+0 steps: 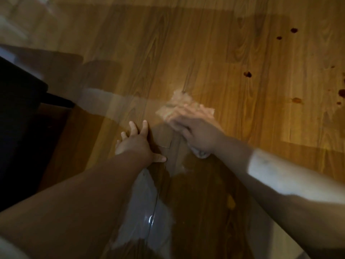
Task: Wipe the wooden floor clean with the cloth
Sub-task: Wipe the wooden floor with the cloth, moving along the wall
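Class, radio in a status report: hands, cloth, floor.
Left hand flat on floor. Right hand presses cloth, blurred. Dark spots far right, unwiped.

We can read no text, label, brand, number or sign anywhere in view. The wooden floor (pixel 205 53) shows only its grain and some dark spots toward two o'clock. The cloth (pixel 186 107) near the centre is motion-blurred and looks plain as far as we can tell. The dark furniture (pixel 16 118) at nine o'clock is too dim to show any marking.
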A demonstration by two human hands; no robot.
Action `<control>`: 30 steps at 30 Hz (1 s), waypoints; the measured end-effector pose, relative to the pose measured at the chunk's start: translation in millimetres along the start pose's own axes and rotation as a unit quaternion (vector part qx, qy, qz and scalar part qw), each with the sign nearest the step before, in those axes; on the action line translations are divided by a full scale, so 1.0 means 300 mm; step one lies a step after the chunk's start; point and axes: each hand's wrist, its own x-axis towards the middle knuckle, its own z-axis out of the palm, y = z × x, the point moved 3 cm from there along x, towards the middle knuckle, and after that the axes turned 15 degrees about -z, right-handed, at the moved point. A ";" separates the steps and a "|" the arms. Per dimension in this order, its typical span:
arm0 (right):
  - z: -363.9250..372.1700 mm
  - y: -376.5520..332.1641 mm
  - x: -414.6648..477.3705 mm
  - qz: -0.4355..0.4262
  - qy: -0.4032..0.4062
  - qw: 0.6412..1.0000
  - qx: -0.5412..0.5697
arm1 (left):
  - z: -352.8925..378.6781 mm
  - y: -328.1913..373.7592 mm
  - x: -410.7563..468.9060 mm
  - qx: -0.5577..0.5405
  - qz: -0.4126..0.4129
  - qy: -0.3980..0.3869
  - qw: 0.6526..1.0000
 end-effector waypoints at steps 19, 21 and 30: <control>-0.033 0.118 0.197 0.232 0.085 0.966 -0.081 | -0.018 -0.069 0.060 0.026 0.015 -0.007 1.000; -0.028 0.111 0.213 0.274 0.080 0.955 -0.081 | -0.019 -0.065 0.062 0.024 0.016 -0.010 1.000; -0.078 -0.049 0.114 0.033 -0.033 0.998 0.036 | -0.014 -0.076 0.073 -0.010 0.040 -0.006 0.999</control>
